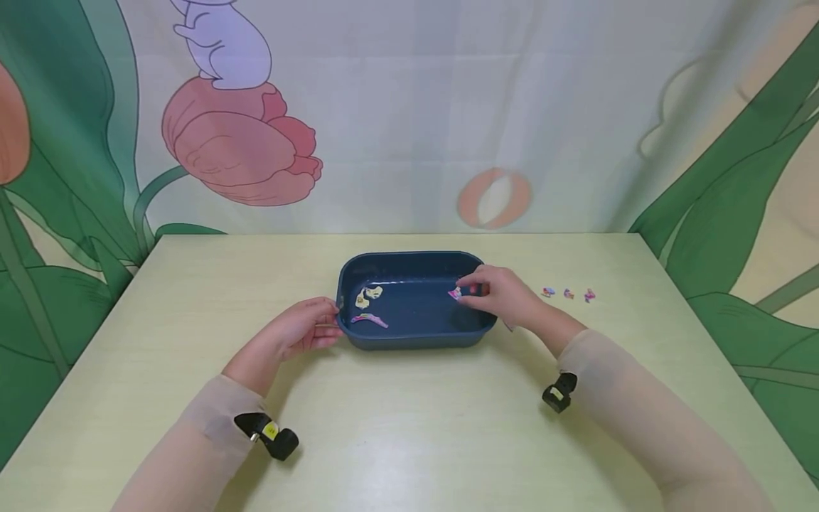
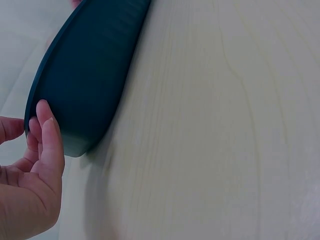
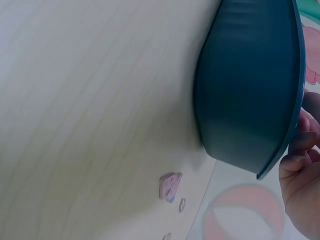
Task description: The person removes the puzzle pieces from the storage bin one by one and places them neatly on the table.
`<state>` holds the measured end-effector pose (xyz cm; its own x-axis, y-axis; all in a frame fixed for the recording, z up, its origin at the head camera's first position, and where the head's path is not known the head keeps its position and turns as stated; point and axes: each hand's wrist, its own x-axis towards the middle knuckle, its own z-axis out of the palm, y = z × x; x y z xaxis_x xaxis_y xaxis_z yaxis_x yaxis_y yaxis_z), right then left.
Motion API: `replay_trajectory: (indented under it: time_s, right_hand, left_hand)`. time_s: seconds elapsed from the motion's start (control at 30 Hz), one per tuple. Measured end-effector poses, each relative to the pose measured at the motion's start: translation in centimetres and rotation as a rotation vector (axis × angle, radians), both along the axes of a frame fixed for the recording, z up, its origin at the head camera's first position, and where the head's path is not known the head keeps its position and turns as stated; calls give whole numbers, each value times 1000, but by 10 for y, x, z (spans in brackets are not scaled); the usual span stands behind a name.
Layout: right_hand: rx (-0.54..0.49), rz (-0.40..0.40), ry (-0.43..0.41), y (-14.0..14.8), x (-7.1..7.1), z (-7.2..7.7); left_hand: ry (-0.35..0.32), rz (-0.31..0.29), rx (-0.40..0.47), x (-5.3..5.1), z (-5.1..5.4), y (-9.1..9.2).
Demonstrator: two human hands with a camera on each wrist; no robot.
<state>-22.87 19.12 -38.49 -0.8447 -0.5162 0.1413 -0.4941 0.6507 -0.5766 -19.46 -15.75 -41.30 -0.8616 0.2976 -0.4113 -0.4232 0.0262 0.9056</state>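
Observation:
A dark blue rectangular tub (image 1: 416, 341) with rounded corners stands on the table. My left hand (image 1: 306, 327) grips its left rim; in the left wrist view the thumb is on one side of the tub wall and the fingers (image 2: 50, 145) on the other. Above the tub's right part, my right hand (image 1: 502, 293) pinches a small pink-and-white piece (image 1: 455, 293) between thumb and fingertips. That piece is hidden behind the tub wall in the right wrist view. Inside the tub, at the left, lie pale yellow pieces (image 1: 362, 300) and a curved pink-purple strip (image 1: 370, 321).
To the right of the tub, three small colourful pieces (image 1: 569, 293) lie in a row on the pale wooden table (image 1: 409, 427). A curtain (image 1: 397, 142) printed with flowers and a rabbit hangs behind the table's far edge. Both wrists wear small black cameras (image 1: 559, 392).

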Motion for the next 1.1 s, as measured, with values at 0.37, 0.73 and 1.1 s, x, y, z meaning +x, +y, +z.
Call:
replay_trajectory:
  time_s: [0.37,0.73,1.1]
  right_hand:
    - [-22,-66,6,19,2,-2]
    - [-86,-156,-66,35,2,-10]
    - [-112,-238,-95,55,3,-13]
  left_hand:
    - [10,-8,4,0,-1,0]
    - [9,2,15,0,-2,-2]
    - [3,1,10,-1,-4,-1]
